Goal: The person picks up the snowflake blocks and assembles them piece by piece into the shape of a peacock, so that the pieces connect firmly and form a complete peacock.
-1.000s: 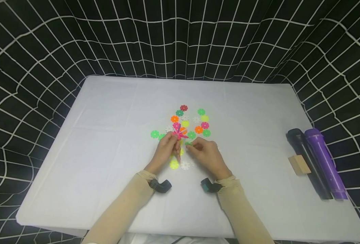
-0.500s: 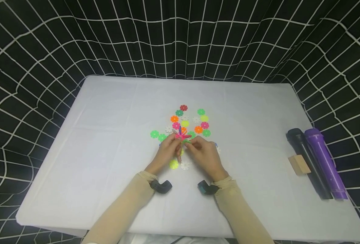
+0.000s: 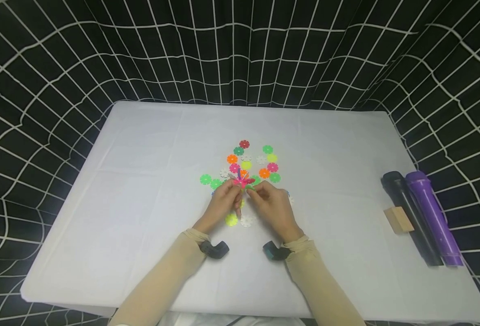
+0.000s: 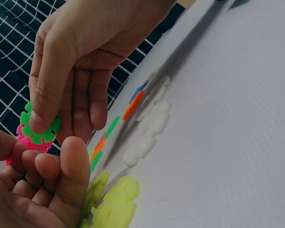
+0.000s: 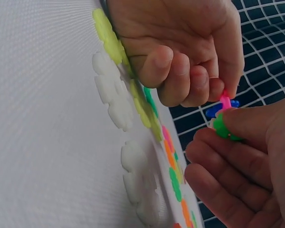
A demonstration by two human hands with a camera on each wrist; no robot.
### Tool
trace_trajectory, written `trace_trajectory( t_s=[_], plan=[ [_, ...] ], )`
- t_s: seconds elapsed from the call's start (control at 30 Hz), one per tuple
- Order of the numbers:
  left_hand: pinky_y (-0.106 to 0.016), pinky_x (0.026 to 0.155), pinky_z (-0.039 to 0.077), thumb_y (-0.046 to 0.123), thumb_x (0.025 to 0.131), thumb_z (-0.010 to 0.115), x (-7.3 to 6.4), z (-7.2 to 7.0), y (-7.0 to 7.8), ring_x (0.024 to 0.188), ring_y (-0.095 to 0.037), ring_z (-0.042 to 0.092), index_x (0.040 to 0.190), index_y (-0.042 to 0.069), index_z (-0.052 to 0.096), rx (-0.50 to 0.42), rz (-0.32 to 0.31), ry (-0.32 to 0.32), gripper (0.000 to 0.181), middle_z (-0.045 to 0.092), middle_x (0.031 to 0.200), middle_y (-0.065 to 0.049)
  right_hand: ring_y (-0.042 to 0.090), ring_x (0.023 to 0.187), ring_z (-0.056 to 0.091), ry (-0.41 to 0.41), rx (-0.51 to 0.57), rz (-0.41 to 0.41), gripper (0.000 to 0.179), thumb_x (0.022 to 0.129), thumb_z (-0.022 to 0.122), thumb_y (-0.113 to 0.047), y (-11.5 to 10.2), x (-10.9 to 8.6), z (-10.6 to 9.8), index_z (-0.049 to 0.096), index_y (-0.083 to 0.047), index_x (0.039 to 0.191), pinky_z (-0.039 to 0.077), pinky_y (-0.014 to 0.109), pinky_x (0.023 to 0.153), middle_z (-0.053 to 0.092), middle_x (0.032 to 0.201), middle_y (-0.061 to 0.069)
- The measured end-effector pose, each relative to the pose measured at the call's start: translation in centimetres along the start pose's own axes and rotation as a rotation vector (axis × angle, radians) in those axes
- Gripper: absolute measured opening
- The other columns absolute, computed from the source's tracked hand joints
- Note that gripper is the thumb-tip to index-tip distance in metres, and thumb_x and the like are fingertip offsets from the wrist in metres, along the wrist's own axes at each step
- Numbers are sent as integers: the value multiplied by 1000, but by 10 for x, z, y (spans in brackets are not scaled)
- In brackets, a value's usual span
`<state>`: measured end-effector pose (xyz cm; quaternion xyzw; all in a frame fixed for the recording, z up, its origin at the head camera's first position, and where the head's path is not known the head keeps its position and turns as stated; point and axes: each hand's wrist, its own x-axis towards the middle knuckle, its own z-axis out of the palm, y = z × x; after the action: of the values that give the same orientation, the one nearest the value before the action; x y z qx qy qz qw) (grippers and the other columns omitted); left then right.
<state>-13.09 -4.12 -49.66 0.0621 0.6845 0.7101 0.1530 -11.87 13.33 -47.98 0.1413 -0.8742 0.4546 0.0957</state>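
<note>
Green disc [image 4: 37,137] sat at the right hand's fingertips, right beside the pink cluster [image 3: 240,182] at the left's; couldn't tell if the two were joined. Both were over mid-table [image 3: 329,190], among flat loose discs. Forearms angled inward, hands nearly meeting. Right hand [image 3: 275,206]: thumb and finger together on the green disc. Left hand [image 3: 222,199]: thumb and index clamped on the cluster, other fingers curled toward the palm.
</note>
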Motion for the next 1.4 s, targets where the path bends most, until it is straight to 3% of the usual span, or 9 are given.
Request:
trace_trajectory(
  t_s=[0.3, 0.73, 1.23, 1.4],
  plan=[
    [-26, 48, 54, 19, 107, 42, 0, 1, -1, 55, -15, 50, 90, 3, 47, 0, 24, 11, 24, 46, 69, -5, 31, 88, 77, 4, 8, 13, 12, 90, 76, -11, 1, 1, 0, 68, -4, 93, 63, 45, 81, 78, 91, 13],
    [-25, 47, 53, 18, 107, 44, 0, 2, 1, 55, -14, 49, 94, -1, 49, -14, 7, 17, 24, 46, 70, -5, 30, 87, 77, 4, 13, 9, 12, 91, 76, -12, 1, 1, 0, 68, -4, 92, 64, 43, 80, 78, 90, 13],
    [-24, 48, 53, 18, 107, 43, -1, 1, 0, 56, -14, 50, 92, 3, 49, -28, 8, 37, 23, 47, 70, -5, 29, 88, 77, -9, 24, 34, 11, 92, 75, -13, 0, 0, 1, 68, -6, 92, 64, 43, 80, 79, 92, 12],
    [-24, 48, 52, 17, 106, 43, -2, 2, 2, 55, -13, 50, 91, 4, 49, -41, 0, 13, 20, 48, 71, -3, 28, 88, 77, -7, 26, 24, 10, 92, 75, -14, 2, 0, 1, 68, -6, 92, 64, 42, 81, 79, 92, 12]
  ],
)
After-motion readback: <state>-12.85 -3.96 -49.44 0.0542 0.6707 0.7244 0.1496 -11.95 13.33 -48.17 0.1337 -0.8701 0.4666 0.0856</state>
